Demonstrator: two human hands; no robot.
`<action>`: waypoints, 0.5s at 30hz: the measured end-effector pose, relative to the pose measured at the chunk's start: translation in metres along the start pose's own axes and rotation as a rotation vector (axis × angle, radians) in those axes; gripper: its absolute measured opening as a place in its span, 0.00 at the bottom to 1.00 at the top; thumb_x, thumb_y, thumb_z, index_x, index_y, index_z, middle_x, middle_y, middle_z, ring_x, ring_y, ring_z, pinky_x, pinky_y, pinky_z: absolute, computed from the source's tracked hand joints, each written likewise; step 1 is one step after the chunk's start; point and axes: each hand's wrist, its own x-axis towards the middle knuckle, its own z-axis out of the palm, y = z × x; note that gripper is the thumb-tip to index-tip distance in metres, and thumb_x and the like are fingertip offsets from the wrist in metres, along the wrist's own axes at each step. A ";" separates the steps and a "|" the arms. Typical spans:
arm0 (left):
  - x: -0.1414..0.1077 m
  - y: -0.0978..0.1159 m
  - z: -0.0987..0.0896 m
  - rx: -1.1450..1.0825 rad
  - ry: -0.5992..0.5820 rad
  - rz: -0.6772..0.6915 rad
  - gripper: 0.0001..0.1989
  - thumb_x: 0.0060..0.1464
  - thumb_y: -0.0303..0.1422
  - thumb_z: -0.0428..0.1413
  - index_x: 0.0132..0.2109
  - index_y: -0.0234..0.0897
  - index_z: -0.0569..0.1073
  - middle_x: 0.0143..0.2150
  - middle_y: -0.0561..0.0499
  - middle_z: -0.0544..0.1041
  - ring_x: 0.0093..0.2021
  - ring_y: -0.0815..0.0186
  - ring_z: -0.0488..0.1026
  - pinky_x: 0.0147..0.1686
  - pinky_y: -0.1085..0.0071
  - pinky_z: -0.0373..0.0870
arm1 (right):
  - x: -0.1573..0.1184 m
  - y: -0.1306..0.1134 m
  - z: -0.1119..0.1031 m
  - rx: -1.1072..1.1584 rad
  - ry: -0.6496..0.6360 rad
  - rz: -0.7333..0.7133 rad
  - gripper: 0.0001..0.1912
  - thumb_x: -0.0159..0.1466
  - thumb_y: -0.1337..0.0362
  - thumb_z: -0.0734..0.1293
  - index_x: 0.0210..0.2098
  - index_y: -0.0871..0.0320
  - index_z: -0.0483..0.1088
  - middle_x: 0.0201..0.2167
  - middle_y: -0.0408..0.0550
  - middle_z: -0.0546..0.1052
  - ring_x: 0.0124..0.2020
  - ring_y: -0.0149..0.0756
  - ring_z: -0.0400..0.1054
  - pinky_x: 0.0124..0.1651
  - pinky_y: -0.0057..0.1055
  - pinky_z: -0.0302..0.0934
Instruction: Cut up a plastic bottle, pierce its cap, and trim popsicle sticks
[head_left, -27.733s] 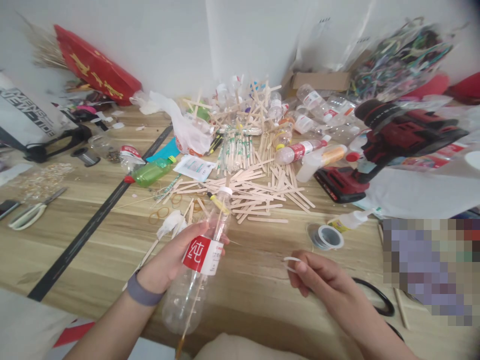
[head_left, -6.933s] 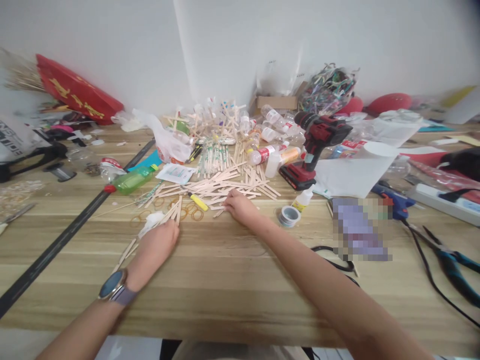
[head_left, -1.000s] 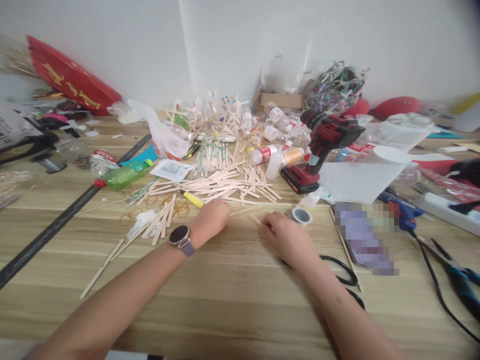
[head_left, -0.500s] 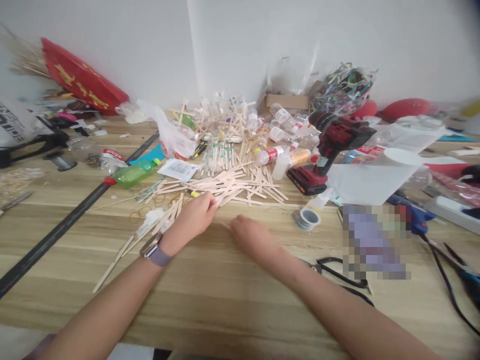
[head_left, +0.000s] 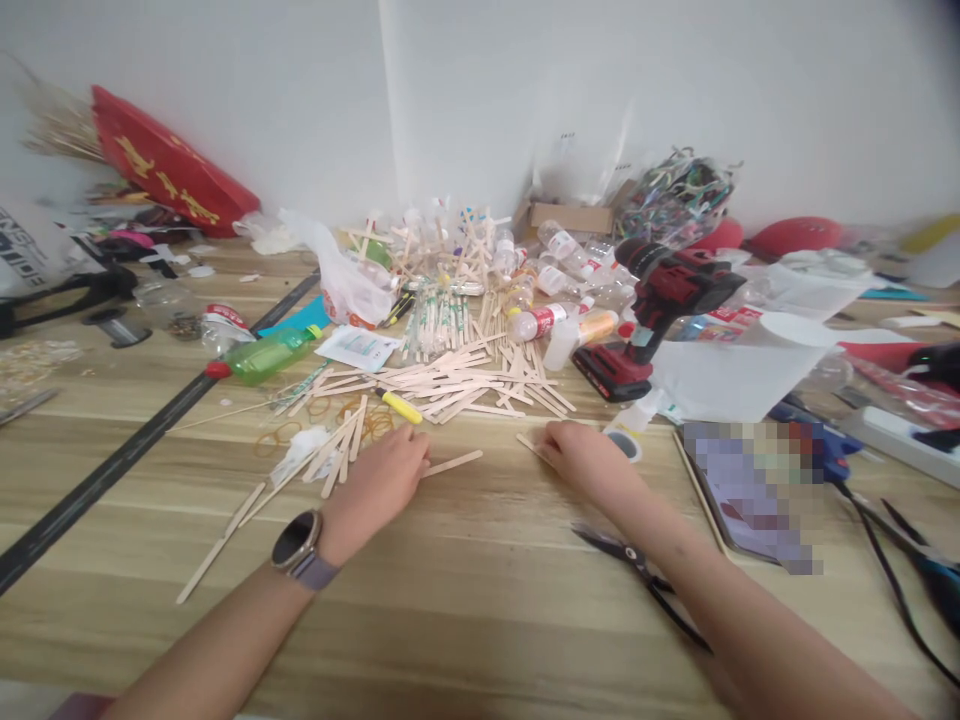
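Observation:
My left hand (head_left: pixel 386 475), with a watch on its wrist, is closed on a wooden craft stick (head_left: pixel 456 462) that points out to the right, low over the tabletop. Across a gap, my right hand (head_left: pixel 586 462) pinches a second craft stick (head_left: pixel 529 446), whose end sticks out to the left. Just beyond both hands lies a loose pile of craft sticks (head_left: pixel 450 378). A yellow marker (head_left: pixel 401 406) lies above my left hand, at the pile's near edge. Scissors (head_left: pixel 634 555) rest partly under my right forearm.
A red cordless drill (head_left: pixel 652 320) stands behind my right hand, near a tape roll (head_left: pixel 624 443). A phone (head_left: pixel 739 500) lies at right. A green bottle (head_left: pixel 274 355), rubber bands (head_left: pixel 375 422) and several plastic bottles (head_left: pixel 559 270) surround the pile. A black strip (head_left: pixel 142 440) crosses the left side.
My hands have moved apart, the right one going right and the left one slightly left and down. A stick now shows at each hand. The yellow marker and scissors are more exposed.

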 end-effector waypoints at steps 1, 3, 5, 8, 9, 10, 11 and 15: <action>0.000 0.003 -0.001 0.017 0.019 -0.007 0.10 0.62 0.28 0.46 0.39 0.34 0.72 0.42 0.41 0.74 0.42 0.56 0.72 0.41 0.63 0.66 | 0.002 -0.001 -0.003 -0.008 0.012 0.004 0.12 0.70 0.61 0.62 0.36 0.63 0.71 0.35 0.47 0.75 0.37 0.33 0.70 0.43 0.35 0.65; 0.000 0.012 -0.001 0.038 0.046 -0.010 0.11 0.63 0.29 0.45 0.39 0.34 0.72 0.40 0.41 0.75 0.41 0.57 0.73 0.40 0.63 0.66 | 0.008 -0.002 -0.012 -0.022 0.033 -0.010 0.13 0.71 0.60 0.61 0.37 0.63 0.72 0.36 0.47 0.75 0.38 0.34 0.70 0.44 0.36 0.66; 0.000 0.020 -0.001 0.044 0.064 0.004 0.12 0.64 0.30 0.45 0.38 0.35 0.72 0.38 0.44 0.75 0.39 0.58 0.73 0.38 0.64 0.66 | 0.020 -0.002 -0.021 -0.040 0.054 -0.035 0.12 0.70 0.59 0.62 0.39 0.62 0.72 0.38 0.47 0.75 0.40 0.34 0.71 0.45 0.37 0.66; 0.000 0.026 0.003 0.054 0.108 0.006 0.15 0.65 0.30 0.43 0.37 0.35 0.73 0.36 0.44 0.77 0.38 0.58 0.73 0.37 0.63 0.66 | 0.046 0.000 -0.034 -0.098 0.092 -0.047 0.13 0.70 0.58 0.63 0.42 0.63 0.71 0.40 0.48 0.75 0.41 0.35 0.71 0.46 0.38 0.67; 0.001 0.026 0.005 0.062 0.130 0.007 0.15 0.65 0.30 0.43 0.37 0.35 0.73 0.36 0.44 0.77 0.37 0.58 0.73 0.36 0.63 0.66 | 0.057 0.000 -0.037 -0.124 0.109 -0.046 0.13 0.69 0.58 0.64 0.43 0.63 0.71 0.40 0.49 0.75 0.41 0.35 0.71 0.46 0.38 0.67; 0.001 0.025 0.007 0.071 0.157 0.016 0.15 0.65 0.30 0.43 0.36 0.35 0.73 0.35 0.44 0.77 0.37 0.58 0.74 0.36 0.63 0.66 | 0.067 0.000 -0.040 -0.152 0.130 -0.045 0.13 0.69 0.58 0.64 0.43 0.63 0.71 0.41 0.50 0.75 0.42 0.36 0.71 0.46 0.39 0.67; 0.001 0.024 0.009 0.084 0.195 0.036 0.15 0.64 0.30 0.44 0.35 0.36 0.73 0.34 0.45 0.77 0.36 0.58 0.74 0.36 0.64 0.66 | 0.077 -0.001 -0.042 -0.180 0.158 -0.048 0.13 0.68 0.58 0.65 0.45 0.63 0.71 0.43 0.51 0.74 0.44 0.37 0.70 0.48 0.40 0.67; 0.000 0.015 0.020 0.113 0.405 0.184 0.16 0.63 0.29 0.45 0.31 0.37 0.73 0.29 0.47 0.77 0.31 0.60 0.72 0.33 0.64 0.66 | 0.113 -0.006 -0.048 -0.282 0.286 -0.101 0.16 0.68 0.59 0.66 0.51 0.62 0.69 0.53 0.54 0.70 0.54 0.44 0.65 0.55 0.48 0.61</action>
